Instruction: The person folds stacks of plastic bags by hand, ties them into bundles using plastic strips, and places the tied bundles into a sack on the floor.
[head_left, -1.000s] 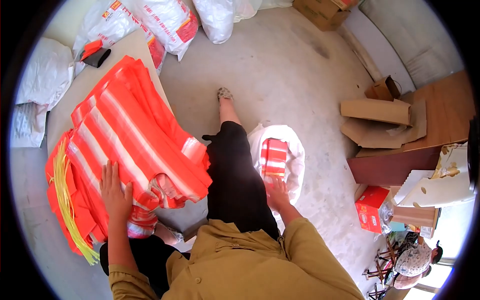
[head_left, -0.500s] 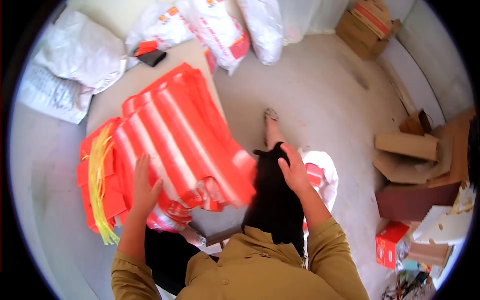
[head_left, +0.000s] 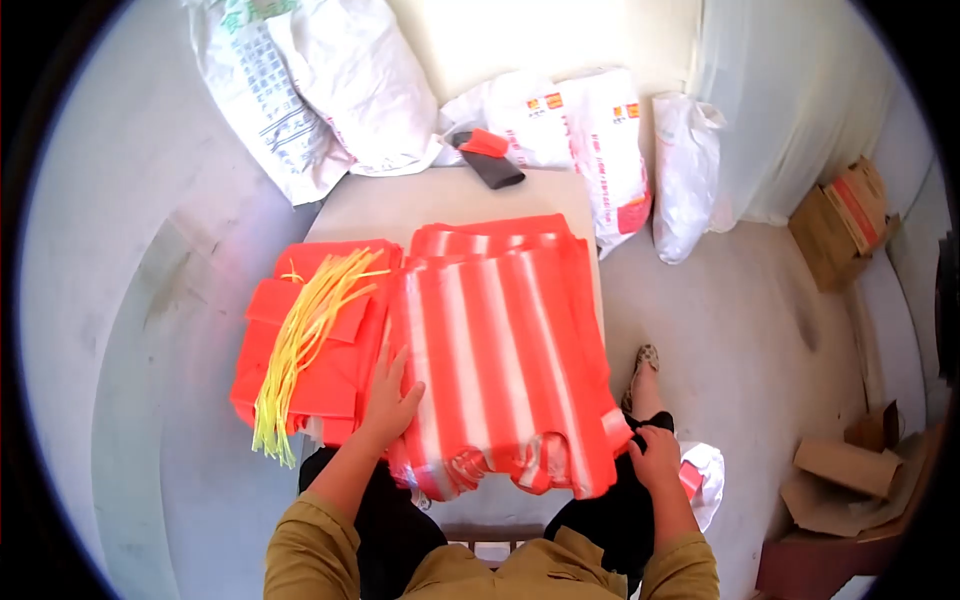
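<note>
Red-and-white striped bags [head_left: 490,350] lie piled on a table [head_left: 400,205] | left hand [head_left: 388,404], fingers extended, thumb apart, at the pile's left edge | right hand [head_left: 655,457] at its near right corner, grip unclear | yellow strips [head_left: 305,340] top the adjacent red stack [head_left: 330,395].

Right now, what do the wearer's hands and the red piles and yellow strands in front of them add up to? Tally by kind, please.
Striped red-and-white pile: 1
Plain red pile: 1
Yellow strand bundle: 1
Hands, left hand and right hand: 2
Total: 5
</note>
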